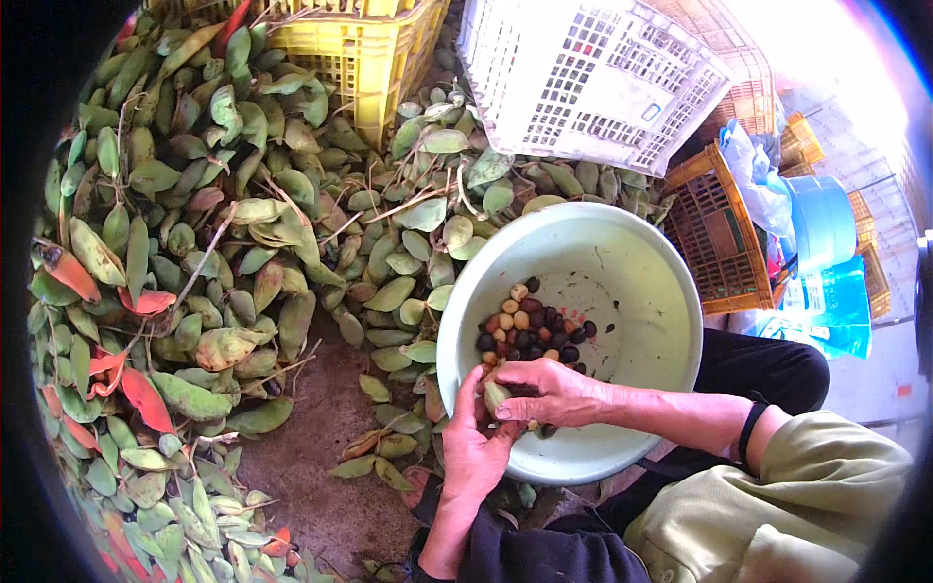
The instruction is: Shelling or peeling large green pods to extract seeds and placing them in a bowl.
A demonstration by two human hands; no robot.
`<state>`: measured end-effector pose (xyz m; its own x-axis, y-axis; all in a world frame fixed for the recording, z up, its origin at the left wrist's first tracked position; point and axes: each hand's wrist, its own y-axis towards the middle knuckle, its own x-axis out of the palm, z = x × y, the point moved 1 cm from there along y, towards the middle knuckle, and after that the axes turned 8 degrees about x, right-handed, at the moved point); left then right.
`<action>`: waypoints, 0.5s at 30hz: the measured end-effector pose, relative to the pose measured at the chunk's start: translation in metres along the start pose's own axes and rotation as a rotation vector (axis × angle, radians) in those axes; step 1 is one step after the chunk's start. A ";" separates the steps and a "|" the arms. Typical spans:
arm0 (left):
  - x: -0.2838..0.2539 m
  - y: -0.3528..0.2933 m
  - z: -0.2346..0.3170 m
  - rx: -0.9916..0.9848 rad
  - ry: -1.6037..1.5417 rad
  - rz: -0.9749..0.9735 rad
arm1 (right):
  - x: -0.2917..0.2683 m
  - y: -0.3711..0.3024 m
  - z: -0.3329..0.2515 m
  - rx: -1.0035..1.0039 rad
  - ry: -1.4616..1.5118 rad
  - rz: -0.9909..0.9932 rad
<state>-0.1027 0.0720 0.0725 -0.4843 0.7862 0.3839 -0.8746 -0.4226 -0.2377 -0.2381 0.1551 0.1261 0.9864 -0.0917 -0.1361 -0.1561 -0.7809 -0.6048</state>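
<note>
Left hand (471,449), right hand (562,391): both gripping 1 pod (496,395).
Pod: over bowl (666,325), near its rim; loose seeds (530,330) inside.
Pod work: likely splitting; next calls for firm thumb pressure.

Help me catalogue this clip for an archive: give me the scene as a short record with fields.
Hands: left hand and right hand together, at the near-left rim of the basin
Held: small pale-green pod-like piece, between the fingers of both
Container: round pale-green plastic basin
Contents: rounded black, brown and cream seeds
Left and beyond: heap of leaf-shaped green pods, some orange-red
Behind: yellow plastic crate, white plastic crate
Right: orange-brown slatted crate, blue plastic bucket
</note>
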 end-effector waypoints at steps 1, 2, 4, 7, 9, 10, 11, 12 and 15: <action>0.000 0.000 -0.001 0.014 0.014 -0.008 | -0.002 0.000 -0.002 -0.007 -0.026 0.002; -0.001 0.001 -0.003 0.028 0.027 -0.014 | -0.003 0.000 -0.003 -0.014 -0.053 0.002; -0.001 0.001 -0.005 0.060 0.031 -0.010 | -0.002 0.001 -0.003 -0.063 -0.104 0.035; 0.001 0.002 -0.010 0.109 0.027 0.019 | 0.004 0.002 0.001 -0.175 -0.188 0.128; -0.002 0.003 -0.015 0.136 0.060 0.040 | 0.007 0.004 0.004 -0.236 -0.258 0.186; -0.002 0.003 -0.015 0.121 0.074 0.049 | 0.007 0.005 0.006 -0.250 -0.261 0.204; -0.002 0.004 -0.014 0.107 0.089 0.057 | 0.008 0.006 0.009 -0.264 -0.264 0.222; -0.002 0.004 -0.014 0.093 0.104 0.066 | 0.009 0.007 0.010 -0.278 -0.268 0.239; -0.001 0.006 -0.022 0.068 0.066 0.094 | 0.012 0.007 0.008 -0.269 -0.262 0.308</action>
<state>-0.1066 0.0785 0.0506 -0.5634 0.7687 0.3026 -0.8262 -0.5237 -0.2077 -0.2277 0.1535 0.1143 0.8453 -0.2121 -0.4904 -0.3859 -0.8771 -0.2858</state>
